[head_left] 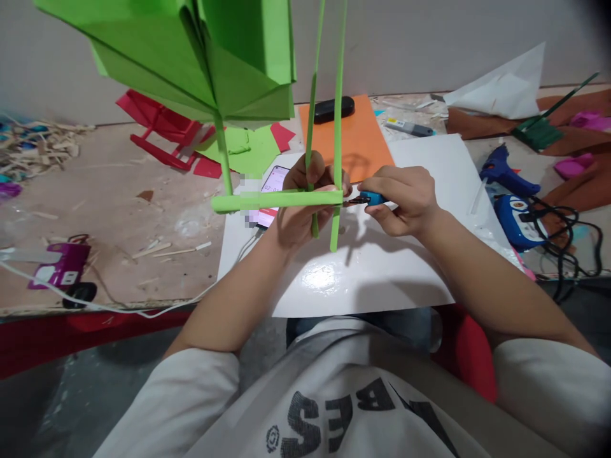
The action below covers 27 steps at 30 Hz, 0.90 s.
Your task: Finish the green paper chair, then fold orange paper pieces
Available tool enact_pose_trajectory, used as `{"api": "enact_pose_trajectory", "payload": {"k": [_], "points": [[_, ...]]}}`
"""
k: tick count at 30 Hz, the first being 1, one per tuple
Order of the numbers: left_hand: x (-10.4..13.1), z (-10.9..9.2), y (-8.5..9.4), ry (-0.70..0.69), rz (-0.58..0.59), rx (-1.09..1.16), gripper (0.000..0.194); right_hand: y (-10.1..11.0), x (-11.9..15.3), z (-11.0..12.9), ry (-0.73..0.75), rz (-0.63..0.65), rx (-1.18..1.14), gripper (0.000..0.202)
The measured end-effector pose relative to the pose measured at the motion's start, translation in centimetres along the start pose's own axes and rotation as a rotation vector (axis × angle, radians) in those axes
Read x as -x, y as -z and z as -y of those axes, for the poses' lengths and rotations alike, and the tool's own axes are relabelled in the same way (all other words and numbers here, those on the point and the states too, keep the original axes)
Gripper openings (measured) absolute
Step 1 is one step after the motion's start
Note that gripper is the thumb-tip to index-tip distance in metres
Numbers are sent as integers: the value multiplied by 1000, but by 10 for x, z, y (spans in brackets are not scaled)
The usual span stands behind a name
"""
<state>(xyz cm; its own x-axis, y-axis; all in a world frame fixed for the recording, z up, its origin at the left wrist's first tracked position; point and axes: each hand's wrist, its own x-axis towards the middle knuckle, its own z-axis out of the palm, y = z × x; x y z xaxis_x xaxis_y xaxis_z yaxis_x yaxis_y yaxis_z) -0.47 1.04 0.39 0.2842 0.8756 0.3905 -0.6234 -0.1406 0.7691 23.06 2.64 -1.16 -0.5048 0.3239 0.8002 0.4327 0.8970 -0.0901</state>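
Observation:
A green paper structure [277,200] made of rolled rods and a large folded sheet [252,63] hangs above the table. My left hand [305,203] is closed round its horizontal rod near the right end, where two long thin green strips cross it. Pinched in my right hand [403,200] is a small blue-handled tool [373,198], its dark thin tip pointing left at the rod's end. Whether the tip touches the rod is hard to tell. Beneath both hands lies a white glossy board [382,273].
Behind my left hand lies a phone [274,181]. Further back are an orange sheet [367,140], a black case [334,109] and a cutter [408,127]. A blue glue gun [508,170] and black cable stand right; a red paper chair [162,130] and purple device [62,264] left.

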Motion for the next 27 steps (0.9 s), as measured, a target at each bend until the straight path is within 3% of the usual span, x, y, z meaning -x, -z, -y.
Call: {"api": "enact_pose_trajectory", "payload": {"k": [4,12,21,27], "points": [[0,-4,1,-18,24,3,70,-1,-3,8,-4,-8,19,46],[1,-5,-4,19,-1,0,69,2,2,-13,8,1,3,51],[1,1,-2,38,-103,-39,71,-5,-6,9,-5,-33,1,50],[1,-2,-6,70,-74,54,73,-2,-4,-6,65,-40,-50,44]]}}
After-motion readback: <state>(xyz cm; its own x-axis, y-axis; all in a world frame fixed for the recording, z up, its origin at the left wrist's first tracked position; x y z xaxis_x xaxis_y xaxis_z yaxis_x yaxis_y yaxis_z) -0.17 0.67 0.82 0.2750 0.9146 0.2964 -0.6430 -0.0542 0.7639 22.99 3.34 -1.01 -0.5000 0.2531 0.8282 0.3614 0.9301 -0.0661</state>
